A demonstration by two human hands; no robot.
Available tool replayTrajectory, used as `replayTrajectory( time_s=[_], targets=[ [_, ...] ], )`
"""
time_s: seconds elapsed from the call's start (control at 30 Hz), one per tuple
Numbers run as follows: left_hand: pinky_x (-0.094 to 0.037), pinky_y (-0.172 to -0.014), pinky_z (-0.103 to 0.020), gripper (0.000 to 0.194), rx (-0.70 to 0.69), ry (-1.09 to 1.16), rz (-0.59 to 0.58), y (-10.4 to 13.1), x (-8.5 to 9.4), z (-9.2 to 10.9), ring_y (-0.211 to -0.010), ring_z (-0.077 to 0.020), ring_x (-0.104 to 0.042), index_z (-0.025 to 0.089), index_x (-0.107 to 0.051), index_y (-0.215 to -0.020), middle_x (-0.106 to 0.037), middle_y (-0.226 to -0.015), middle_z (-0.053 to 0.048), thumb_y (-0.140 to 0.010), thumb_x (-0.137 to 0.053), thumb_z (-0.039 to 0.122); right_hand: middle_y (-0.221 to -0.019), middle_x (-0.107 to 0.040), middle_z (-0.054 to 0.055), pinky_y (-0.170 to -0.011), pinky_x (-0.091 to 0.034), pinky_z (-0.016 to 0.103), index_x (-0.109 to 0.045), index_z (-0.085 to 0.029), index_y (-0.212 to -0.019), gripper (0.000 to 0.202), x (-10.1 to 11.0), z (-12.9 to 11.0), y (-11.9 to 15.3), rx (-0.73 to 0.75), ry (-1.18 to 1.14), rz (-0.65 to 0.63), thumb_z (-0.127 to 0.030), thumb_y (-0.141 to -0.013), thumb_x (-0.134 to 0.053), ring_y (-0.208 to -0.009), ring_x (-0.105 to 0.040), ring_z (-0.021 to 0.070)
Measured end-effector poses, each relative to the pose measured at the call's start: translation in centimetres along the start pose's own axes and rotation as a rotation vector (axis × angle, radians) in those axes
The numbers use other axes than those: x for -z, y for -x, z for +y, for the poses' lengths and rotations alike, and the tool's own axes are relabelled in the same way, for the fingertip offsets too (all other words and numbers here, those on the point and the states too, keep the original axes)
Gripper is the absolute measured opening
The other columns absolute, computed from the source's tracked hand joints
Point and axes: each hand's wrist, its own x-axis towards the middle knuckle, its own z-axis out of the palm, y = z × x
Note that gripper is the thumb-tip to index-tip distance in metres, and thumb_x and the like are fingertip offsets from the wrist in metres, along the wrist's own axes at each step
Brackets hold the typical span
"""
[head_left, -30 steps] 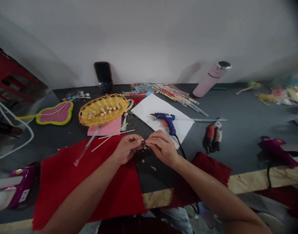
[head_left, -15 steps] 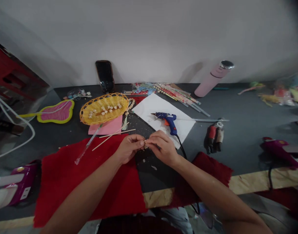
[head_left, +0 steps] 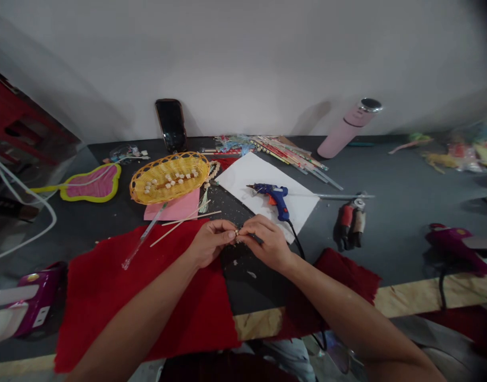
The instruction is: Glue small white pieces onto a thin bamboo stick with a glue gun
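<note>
My left hand (head_left: 212, 242) and my right hand (head_left: 267, 243) meet over the dark table, thumbs and fingertips pinched around a small pale piece (head_left: 237, 233). The piece is too small and too covered to make out fully; it resembles the pale beads in the yellow basket (head_left: 137, 192). Behind my right hand a blue glue gun (head_left: 282, 202) lies on a white sheet (head_left: 243, 172). Thin wooden sticks (head_left: 175, 228) rest just beyond my left hand, partly over a pink paper (head_left: 187, 206). Beneath my left forearm is a red cloth (head_left: 103, 281).
A phone (head_left: 171, 124) and a pink bottle (head_left: 342, 132) lean at the wall. Pliers (head_left: 358, 225) lie at the right, near a second red cloth (head_left: 347, 276). The glue gun's black cord (head_left: 297, 239) runs beside my right wrist. Bundled sticks (head_left: 287, 154) lie at the back.
My right hand's fingers have shifted very slightly around the small piece. Everything else looks the same.
</note>
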Motion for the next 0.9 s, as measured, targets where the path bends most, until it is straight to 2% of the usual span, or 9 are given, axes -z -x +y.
replayTrajectory(
  time_s=[0.23,0.5,0.9],
  targets=[
    [-0.037,-0.060,-0.021,0.014,-0.002,-0.020,0.014,-0.04,-0.08,0.03,-0.060,-0.0076,-0.052,0.012,-0.065,-0.066,-0.061,-0.067,-0.001,-0.062,-0.076,0.020,-0.077,-0.060,0.005,-0.068,-0.049,0.029,-0.060,-0.018,-0.082,0.004,0.00,0.19,0.11,-0.019,-0.017,0.000,-0.016,-0.080,-0.062,-0.076,-0.057,0.0152],
    [-0.039,-0.059,-0.022,0.018,0.019,-0.002,0.027,0.12,-0.24,0.28,-0.057,-0.0079,-0.052,0.012,-0.064,-0.066,-0.061,-0.065,-0.001,-0.059,-0.078,0.022,-0.088,-0.062,0.008,-0.067,-0.052,0.029,-0.059,-0.019,-0.102,0.022,0.43,0.15,0.08,-0.026,-0.077,-0.035,-0.017,-0.080,-0.061,-0.079,-0.058,0.0152],
    [-0.037,-0.060,-0.022,0.019,0.012,-0.074,0.003,0.08,-0.05,0.07,-0.060,-0.0087,-0.051,0.011,-0.063,-0.064,-0.058,-0.065,-0.001,-0.060,-0.077,0.024,-0.081,-0.063,0.006,-0.069,-0.052,0.028,-0.063,-0.019,-0.096,0.015,0.22,0.21,0.15,0.010,-0.086,-0.061,-0.015,-0.083,-0.056,-0.078,-0.059,0.0148]
  ],
)
